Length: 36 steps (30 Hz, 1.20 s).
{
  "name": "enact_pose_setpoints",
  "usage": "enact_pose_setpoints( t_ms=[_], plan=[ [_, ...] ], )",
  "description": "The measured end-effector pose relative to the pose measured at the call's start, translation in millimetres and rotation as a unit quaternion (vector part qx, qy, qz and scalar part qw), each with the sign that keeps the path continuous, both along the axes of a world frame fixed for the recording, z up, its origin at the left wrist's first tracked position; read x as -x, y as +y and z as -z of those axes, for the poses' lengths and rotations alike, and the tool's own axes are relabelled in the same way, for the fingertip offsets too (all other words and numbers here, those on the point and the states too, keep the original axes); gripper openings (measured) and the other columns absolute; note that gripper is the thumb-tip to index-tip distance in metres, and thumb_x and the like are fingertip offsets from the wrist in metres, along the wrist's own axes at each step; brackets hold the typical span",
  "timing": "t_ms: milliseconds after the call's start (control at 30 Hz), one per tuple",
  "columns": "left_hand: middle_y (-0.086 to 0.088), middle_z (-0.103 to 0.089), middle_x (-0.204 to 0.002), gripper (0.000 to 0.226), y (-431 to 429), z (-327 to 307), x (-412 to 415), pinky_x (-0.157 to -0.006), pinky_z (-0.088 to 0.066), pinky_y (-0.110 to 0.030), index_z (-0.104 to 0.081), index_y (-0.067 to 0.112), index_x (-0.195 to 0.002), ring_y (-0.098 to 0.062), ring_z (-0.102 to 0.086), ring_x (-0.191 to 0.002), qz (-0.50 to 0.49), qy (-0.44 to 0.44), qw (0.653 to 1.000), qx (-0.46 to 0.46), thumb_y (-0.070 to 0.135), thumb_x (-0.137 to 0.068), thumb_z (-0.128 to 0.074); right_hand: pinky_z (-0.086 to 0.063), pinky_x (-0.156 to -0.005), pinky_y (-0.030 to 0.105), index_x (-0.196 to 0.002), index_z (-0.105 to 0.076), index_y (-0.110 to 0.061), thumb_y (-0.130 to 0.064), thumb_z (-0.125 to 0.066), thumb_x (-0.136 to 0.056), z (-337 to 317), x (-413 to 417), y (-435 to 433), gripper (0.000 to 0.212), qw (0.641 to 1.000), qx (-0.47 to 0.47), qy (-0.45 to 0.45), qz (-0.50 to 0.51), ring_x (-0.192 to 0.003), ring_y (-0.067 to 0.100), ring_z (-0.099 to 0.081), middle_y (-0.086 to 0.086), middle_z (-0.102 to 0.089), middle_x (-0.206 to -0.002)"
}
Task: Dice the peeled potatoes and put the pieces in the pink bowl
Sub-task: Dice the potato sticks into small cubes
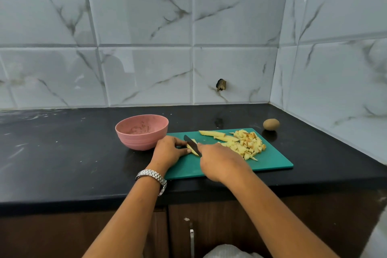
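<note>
On the board, left hand pinches a potato strip (fingers curled); right hand grips the knife across it.

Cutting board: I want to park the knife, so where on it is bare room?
Bare: the cutting board's near right corner, in front of the diced pile. Crowded: its far side holds the pile and strips; the left hand and right hand fill its left.

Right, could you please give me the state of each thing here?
pink bowl: upright, no potato inside.
cutting board: flat on counter.
knife: gripped by right hand, blade on potato strip.
potato strip: held down by left hand.
long strips: uncut, on board.
diced pile: heaped on board.
brown oval thing: whole, skin on, off board.
</note>
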State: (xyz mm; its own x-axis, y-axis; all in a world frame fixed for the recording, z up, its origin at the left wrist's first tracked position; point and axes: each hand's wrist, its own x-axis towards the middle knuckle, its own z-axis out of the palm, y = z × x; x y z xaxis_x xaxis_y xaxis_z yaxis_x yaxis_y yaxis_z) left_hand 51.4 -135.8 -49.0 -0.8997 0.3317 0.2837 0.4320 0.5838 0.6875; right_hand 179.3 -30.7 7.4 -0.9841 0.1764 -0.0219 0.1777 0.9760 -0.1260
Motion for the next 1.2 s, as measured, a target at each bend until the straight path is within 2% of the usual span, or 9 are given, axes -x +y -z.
enact_pose_setpoints(
  t_ms=[200,400,800,900,1000,1100,1133,1200],
  plan=[
    [0.003,-0.07,-0.108,0.025,-0.9,-0.5,0.7,-0.087,-0.041,-0.019,-0.073,0.021,-0.108,-0.004,-0.055,-0.094,0.0,0.005,1.0,0.015,0.022,-0.083,-0.074,-0.04,-0.075,0.035,-0.157,-0.016,-0.022,-0.009,-0.045,-0.099,13.7,-1.8,-11.1,0.066,1.0,-0.015,0.012,0.002,-0.117,0.029,-0.056,0.011,-0.052,-0.134],
    [0.002,-0.07,-0.113,0.027,-0.8,-2.0,0.5,-0.092,-0.043,-0.023,-0.072,0.019,-0.111,-0.01,-0.059,-0.106,0.001,0.0,1.0,0.024,0.024,-0.084,-0.072,-0.044,-0.088,0.039,-0.158,-0.008,-0.018,-0.005,-0.046,-0.099,13.9,0.9,-18.1,0.072,1.0,-0.003,-0.005,0.007,-0.124,0.03,-0.053,0.011,-0.049,-0.141],
    [0.0,-0.069,-0.115,0.029,-0.4,-4.9,-5.0,-0.088,-0.041,-0.018,-0.072,0.017,-0.111,-0.011,-0.059,-0.106,-0.013,0.0,0.999,0.031,0.023,-0.083,-0.074,-0.047,-0.089,0.038,-0.157,-0.016,-0.019,-0.007,-0.051,-0.097,3.3,-36.5,-10.3,0.071,0.998,0.013,-0.055,0.005,-0.123,0.029,-0.052,0.011,-0.049,-0.139],
    [0.001,-0.069,-0.115,0.027,-0.7,-4.9,-5.5,-0.091,-0.042,-0.02,-0.072,0.017,-0.11,-0.01,-0.059,-0.105,-0.014,-0.004,1.0,0.025,0.022,-0.083,-0.074,-0.047,-0.092,0.039,-0.158,-0.014,-0.022,-0.007,-0.05,-0.098,0.8,-56.5,-4.4,0.071,0.997,0.017,-0.069,-0.001,-0.122,0.027,-0.052,0.01,-0.048,-0.138],
    [0.0,-0.068,-0.115,0.025,-1.2,-7.3,-8.3,-0.093,-0.044,-0.021,-0.072,0.016,-0.109,-0.009,-0.058,-0.1,-0.015,-0.018,1.0,0.01,0.017,-0.084,-0.072,-0.049,-0.09,0.036,-0.155,-0.025,-0.025,-0.01,-0.048,-0.099,-10.3,-74.4,8.4,0.062,0.996,0.029,-0.079,-0.018,-0.109,0.02,-0.055,0.008,-0.05,-0.132],
    [-0.001,-0.071,-0.108,0.023,-1.0,-8.6,-11.8,-0.078,-0.046,-0.018,-0.073,0.017,-0.106,-0.004,-0.057,-0.079,-0.018,-0.025,1.0,-0.006,0.017,-0.084,-0.07,-0.05,-0.074,0.027,-0.15,-0.035,-0.026,-0.013,-0.045,-0.102,-24.5,-79.4,27.5,0.051,0.994,0.042,-0.092,-0.042,-0.081,0.011,-0.053,0.006,-0.053,-0.124],
    [-0.002,-0.071,-0.106,0.023,-1.0,-8.9,-12.7,-0.074,-0.045,-0.018,-0.074,0.017,-0.106,-0.004,-0.057,-0.076,-0.019,-0.027,0.999,-0.009,0.019,-0.083,-0.072,-0.048,-0.067,0.023,-0.15,-0.034,-0.027,-0.016,-0.043,-0.103,-28.8,-80.5,33.3,0.049,0.994,0.053,-0.087,-0.044,-0.076,0.009,-0.053,0.005,-0.054,-0.121],
    [-0.002,-0.069,-0.11,0.033,-1.9,-9.0,-14.1,-0.077,-0.043,-0.019,-0.072,0.016,-0.111,-0.006,-0.057,-0.083,-0.013,-0.029,0.999,-0.003,0.026,-0.079,-0.076,-0.049,-0.063,0.024,-0.154,-0.026,-0.033,-0.018,-0.039,-0.105,-33.7,-80.7,43.4,0.052,0.995,0.071,-0.061,-0.043,-0.077,0.01,-0.057,0.005,-0.055,-0.115]
  ],
)
